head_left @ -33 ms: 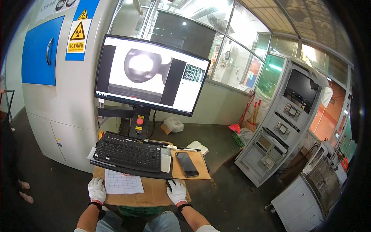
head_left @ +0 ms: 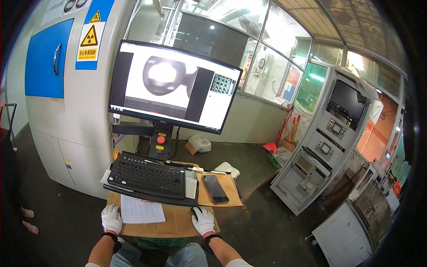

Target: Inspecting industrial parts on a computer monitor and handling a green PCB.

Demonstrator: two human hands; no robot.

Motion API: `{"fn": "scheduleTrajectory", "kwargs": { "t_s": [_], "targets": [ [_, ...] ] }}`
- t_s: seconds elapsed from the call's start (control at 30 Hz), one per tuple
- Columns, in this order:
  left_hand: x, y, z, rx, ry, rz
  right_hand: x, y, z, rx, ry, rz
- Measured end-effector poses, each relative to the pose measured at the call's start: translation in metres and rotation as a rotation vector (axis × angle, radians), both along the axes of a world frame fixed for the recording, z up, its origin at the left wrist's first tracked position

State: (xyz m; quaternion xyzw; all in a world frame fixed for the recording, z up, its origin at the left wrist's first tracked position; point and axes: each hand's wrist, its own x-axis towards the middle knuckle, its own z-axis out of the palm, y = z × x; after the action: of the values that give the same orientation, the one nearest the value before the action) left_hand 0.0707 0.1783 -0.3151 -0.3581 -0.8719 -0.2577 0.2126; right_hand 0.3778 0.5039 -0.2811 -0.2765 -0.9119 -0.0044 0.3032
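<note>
My left hand [head_left: 111, 219], in a white glove, lies on the left edge of the brown board [head_left: 178, 226], fingers stretched out and nothing in them. Right beside it is a sheet of paper with a printed grid [head_left: 141, 210]. My right hand [head_left: 203, 221], also gloved, is closed over a dark computer mouse [head_left: 194, 214], which is mostly hidden under the fingers. Above both hands sits a black keyboard [head_left: 147, 177] on a black tray. To the tray's right, a dark phone [head_left: 215, 189] rests on a tan panel.
A monitor [head_left: 164, 84] on an arm shows a grey rounded shape; a red button [head_left: 161, 139] sits below it. A large grey cabinet [head_left: 89, 133] with a blue door stands left. An equipment rack [head_left: 311, 155] and a white cart [head_left: 351, 231] stand right. Another person's feet [head_left: 29, 220] show far left.
</note>
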Motion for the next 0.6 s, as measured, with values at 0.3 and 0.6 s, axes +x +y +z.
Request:
{"fn": "scheduleTrajectory", "kwargs": {
  "t_s": [0.3, 0.6],
  "targets": [
    [0.0015, 0.0005, 0.0032, 0.004, 0.015, -0.001, -0.0001, 0.0014, -0.0005, -0.010, -0.008, -0.012],
    [0.0021, 0.0000, 0.0056, -0.019, -0.011, -0.003, 0.0002, 0.0010, 0.0016, -0.030, 0.029, 0.021]
  ]
}}
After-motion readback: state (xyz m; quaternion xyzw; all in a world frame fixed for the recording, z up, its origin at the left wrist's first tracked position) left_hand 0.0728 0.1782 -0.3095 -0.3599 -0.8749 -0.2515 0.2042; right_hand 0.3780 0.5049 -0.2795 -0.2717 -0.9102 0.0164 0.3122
